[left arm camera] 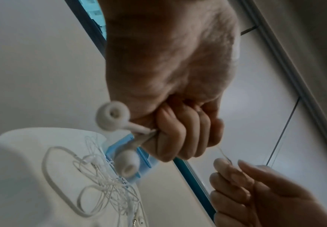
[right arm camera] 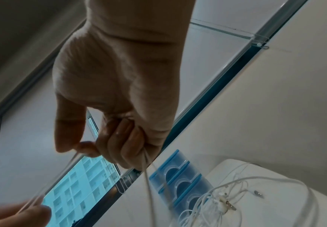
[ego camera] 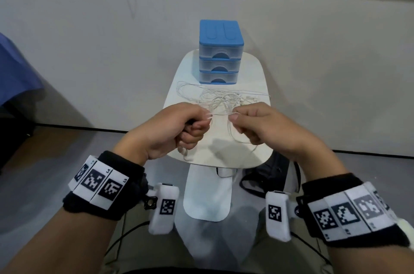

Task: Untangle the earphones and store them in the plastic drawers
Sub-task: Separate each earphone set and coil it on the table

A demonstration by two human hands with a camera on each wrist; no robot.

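White earphones (ego camera: 220, 98) lie in a tangled heap on a small white table (ego camera: 251, 67), just in front of blue plastic drawers (ego camera: 220, 52) with three shut clear drawers. My left hand (ego camera: 190, 122) is fisted above the table's near part and grips the cords below two earbuds (left arm camera: 113, 117), which stick out of the fist in the left wrist view. My right hand (ego camera: 237, 118) pinches a thin cord (right arm camera: 71, 158) between thumb and forefinger. A short stretch of cord runs taut between the two hands. More cord hangs from the right hand's curled fingers (right arm camera: 129, 138) down to the heap (right arm camera: 207, 199).
The table stands against a beige wall (ego camera: 89, 49) with a window (right arm camera: 85, 184) above it. A black bag (ego camera: 266, 173) lies on the floor to the right of the table's white base (ego camera: 208, 197). A blue cloth (ego camera: 15, 72) shows at the far left.
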